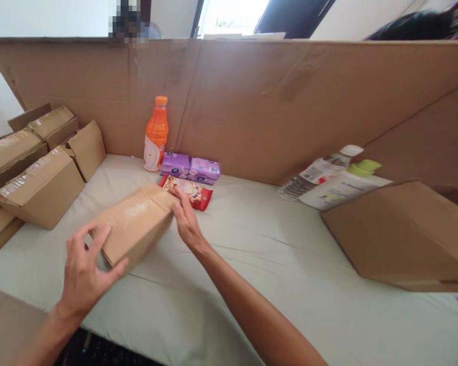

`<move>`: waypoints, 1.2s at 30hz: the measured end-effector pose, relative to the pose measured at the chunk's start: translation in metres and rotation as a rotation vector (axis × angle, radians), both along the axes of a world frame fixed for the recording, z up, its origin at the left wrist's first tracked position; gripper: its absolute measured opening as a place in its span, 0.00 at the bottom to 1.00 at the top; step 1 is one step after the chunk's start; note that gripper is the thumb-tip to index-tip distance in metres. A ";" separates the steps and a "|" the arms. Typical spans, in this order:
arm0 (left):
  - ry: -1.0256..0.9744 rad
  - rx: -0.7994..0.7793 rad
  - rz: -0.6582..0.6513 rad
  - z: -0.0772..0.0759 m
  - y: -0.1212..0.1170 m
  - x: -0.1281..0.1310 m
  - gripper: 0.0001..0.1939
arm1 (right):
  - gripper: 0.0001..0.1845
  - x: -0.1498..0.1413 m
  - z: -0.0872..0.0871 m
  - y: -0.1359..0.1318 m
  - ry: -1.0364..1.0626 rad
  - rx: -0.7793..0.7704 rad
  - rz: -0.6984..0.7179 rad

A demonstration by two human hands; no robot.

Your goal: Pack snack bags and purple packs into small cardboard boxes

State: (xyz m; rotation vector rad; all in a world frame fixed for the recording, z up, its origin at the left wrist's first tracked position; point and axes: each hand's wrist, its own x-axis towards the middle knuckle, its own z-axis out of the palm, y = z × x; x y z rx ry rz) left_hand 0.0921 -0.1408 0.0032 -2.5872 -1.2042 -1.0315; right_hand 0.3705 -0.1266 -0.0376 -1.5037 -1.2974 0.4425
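Between my two hands is a taped cardboard box (pixel 137 218), tilted over the pale green cloth. My left hand (pixel 86 264) grips its near left end, thumb low and fingers on top. The palm and fingers of my right hand (pixel 187 218) press flat against the far right end. Just behind the box lies a red and cream snack packet (pixel 198 195), partly covered by the box and my right fingers. Two purple tissue packs (pixel 191 169) sit behind the packet. An orange drink bottle (pixel 156 134) stands upright to their left.
Several cardboard boxes (pixel 41 188) are stacked at the left. On the right lie a clear plastic bottle (pixel 309 178), a white pack with a green cap (pixel 343 188) and a large cardboard box (pixel 404 234). A tall cardboard wall (pixel 244 107) closes off the back of the cloth-covered surface (pixel 259 284).
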 end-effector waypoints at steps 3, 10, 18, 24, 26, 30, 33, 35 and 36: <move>-0.042 -0.018 0.167 0.001 0.049 0.008 0.26 | 0.31 -0.030 -0.016 0.050 0.033 -0.072 -0.055; -0.180 -0.139 0.426 0.000 0.188 0.064 0.26 | 0.17 -0.048 -0.069 0.027 -0.102 -0.136 0.057; -0.304 -0.164 0.567 -0.003 0.257 0.098 0.37 | 0.14 -0.045 -0.076 0.027 -0.243 -0.180 0.121; -0.233 -0.235 0.345 -0.017 0.218 0.084 0.51 | 0.12 -0.052 -0.053 0.031 -0.271 -0.233 0.105; -0.221 -0.283 0.228 -0.028 0.192 0.084 0.57 | 0.11 -0.053 -0.041 0.032 -0.294 -0.240 0.084; -0.204 -0.339 0.077 -0.052 0.150 0.091 0.51 | 0.11 -0.037 -0.027 0.042 -0.337 -0.218 0.047; 0.107 -0.341 0.023 -0.064 0.124 0.091 0.44 | 0.10 -0.010 -0.015 0.036 -0.355 -0.165 0.011; 0.322 -0.288 -0.057 -0.071 0.107 0.090 0.40 | 0.09 0.022 0.001 0.021 -0.411 -0.122 -0.056; 0.379 -0.242 -0.096 -0.075 0.098 0.090 0.39 | 0.08 0.044 0.013 0.010 -0.451 -0.106 -0.101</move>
